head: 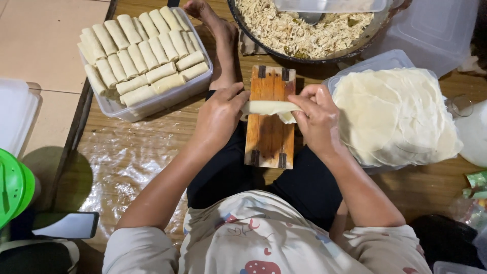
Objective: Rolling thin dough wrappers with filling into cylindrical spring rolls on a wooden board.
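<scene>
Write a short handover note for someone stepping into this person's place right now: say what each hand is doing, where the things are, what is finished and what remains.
Left hand and right hand each pinch one end of a half-rolled wrapper over the wooden board on the lap.
Done: finished rolls fill the clear tub at left.
Left: stack of wrappers at right, shredded filling in the pan ahead.

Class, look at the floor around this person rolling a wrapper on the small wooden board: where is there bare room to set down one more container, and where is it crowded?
Free: the clear plastic sheet between the clear tub of finished rolls and the left arm; also the tan tiles left of that tub. Crowded: the right side, where the stack of pale wrappers, the dark bowl of shredded filling and lids press together.
</scene>
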